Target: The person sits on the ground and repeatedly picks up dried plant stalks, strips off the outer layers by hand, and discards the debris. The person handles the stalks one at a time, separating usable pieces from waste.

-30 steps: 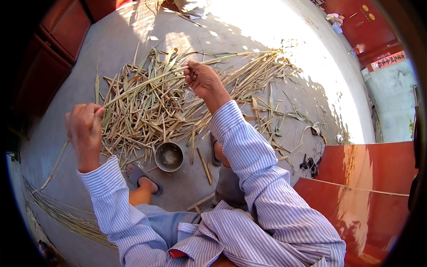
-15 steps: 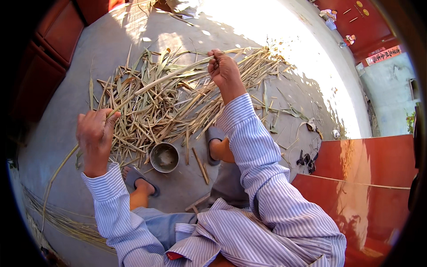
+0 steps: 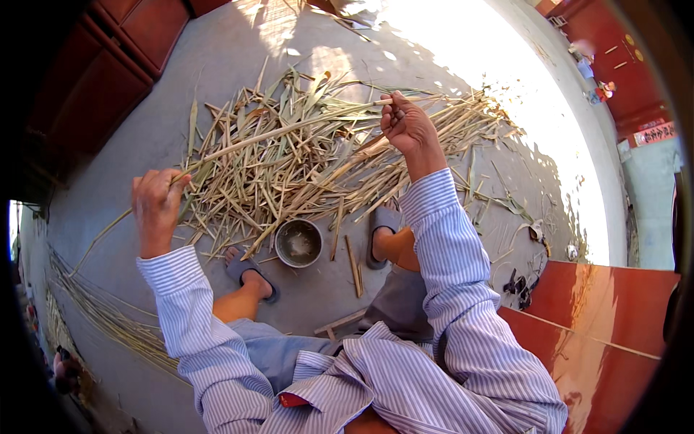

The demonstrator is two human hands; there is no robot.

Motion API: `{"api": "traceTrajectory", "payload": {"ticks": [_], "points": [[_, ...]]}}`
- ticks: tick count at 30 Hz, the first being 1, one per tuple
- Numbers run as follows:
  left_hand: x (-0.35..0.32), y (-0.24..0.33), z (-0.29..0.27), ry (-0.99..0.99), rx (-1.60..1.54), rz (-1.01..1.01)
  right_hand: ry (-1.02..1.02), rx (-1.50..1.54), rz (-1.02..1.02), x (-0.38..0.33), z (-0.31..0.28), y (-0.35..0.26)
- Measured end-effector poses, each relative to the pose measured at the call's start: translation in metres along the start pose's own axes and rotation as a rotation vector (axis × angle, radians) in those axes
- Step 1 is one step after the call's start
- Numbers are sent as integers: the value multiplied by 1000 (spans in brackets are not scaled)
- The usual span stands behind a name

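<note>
A long pale reed stalk (image 3: 289, 130) stretches between my two hands above a heap of cut reeds and husks (image 3: 303, 166) on the grey concrete floor. My left hand (image 3: 155, 206) is closed around the stalk's lower end at the left. Farther away, at the upper right of the heap, my right hand (image 3: 406, 124) pinches the stalk's far end with its fingers curled. Both forearms are in blue-and-white striped sleeves. My two feet in grey slippers (image 3: 242, 266) rest on the floor just short of the heap.
A small round metal bowl (image 3: 298, 243) stands between my feet. A bundle of long stripped reeds (image 3: 101, 311) lies at the left. Dark red wooden doors (image 3: 108, 65) stand at the upper left, and a red panel (image 3: 600, 318) is at the lower right. Sunlight washes the floor at the upper right.
Both hands have shifted rightward and my right hand farther out over the heap, the stalk still stretched between them. The view has tilted slightly.
</note>
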State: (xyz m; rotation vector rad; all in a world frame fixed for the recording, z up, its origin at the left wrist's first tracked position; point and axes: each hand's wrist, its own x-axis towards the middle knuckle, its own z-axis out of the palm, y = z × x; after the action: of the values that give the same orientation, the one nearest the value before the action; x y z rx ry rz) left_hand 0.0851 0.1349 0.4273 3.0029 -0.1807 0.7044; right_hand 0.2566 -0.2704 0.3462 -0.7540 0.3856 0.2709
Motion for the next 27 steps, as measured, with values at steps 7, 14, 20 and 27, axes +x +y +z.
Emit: {"api": "traceTrajectory", "payload": {"ticks": [7, 14, 20, 27], "points": [[22, 68, 31, 51, -204, 171, -142, -124, 186, -8, 34, 55], [6, 51, 34, -156, -462, -179, -146, -252, 232, -12, 50, 82], [10, 62, 46, -193, -549, -249, -189, -381, 300, -40, 59, 117], [15, 44, 46, -360, -1102, -564, -305, -322, 223, -39, 63, 123]]}}
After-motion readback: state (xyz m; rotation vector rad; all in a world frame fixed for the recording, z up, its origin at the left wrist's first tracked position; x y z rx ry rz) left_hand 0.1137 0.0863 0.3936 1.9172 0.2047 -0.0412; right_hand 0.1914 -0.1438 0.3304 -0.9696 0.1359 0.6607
